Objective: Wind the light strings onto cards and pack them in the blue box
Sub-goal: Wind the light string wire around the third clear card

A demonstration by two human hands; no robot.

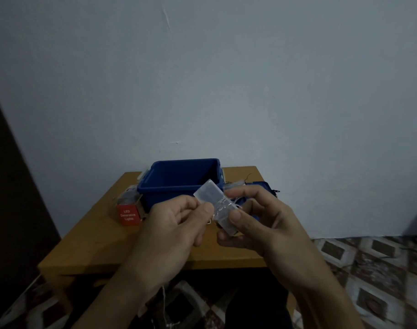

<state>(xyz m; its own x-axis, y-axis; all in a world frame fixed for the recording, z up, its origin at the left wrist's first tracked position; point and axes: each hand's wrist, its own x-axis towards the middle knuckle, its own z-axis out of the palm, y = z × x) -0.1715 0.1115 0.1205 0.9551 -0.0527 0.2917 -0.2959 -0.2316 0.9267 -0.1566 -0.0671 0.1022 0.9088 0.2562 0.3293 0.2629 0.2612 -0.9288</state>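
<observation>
Winding step, judged well short of done. Clamped in the right hand (pixel 269 224), thumb flat on the near end and fingers curled behind: a pale, translucent card (pixel 208 193), tilted with its far end up toward the blue box (pixel 155 186). Gripped low like that, most likely, to leave the middle bare for more turns. Already lying across that middle, a few thin loops of light string (pixel 222 203). Pinched between thumb and forefinger of the left hand (pixel 171 231), just beside the card's edge, the free run of that string, probably to hold tension and stop the loops springing loose. Trailing down below the left wrist toward the patterned floor, a fine hanging strand (pixel 164 298); plenty left to wind, by the look of it. All of this raised above the near part of the table (pixel 103 238), with room to turn the card. Behind, the box open-topped and seemingly with nothing inside, though too dark at the bottom to say for sure. To its right, partly hidden by the right hand, a blue lid (pixel 262 186), set aside presumably to leave the mouth free for packing. To its left, close against the wall, a red carton (pixel 128 216) marked LED Decorative Lights.
</observation>
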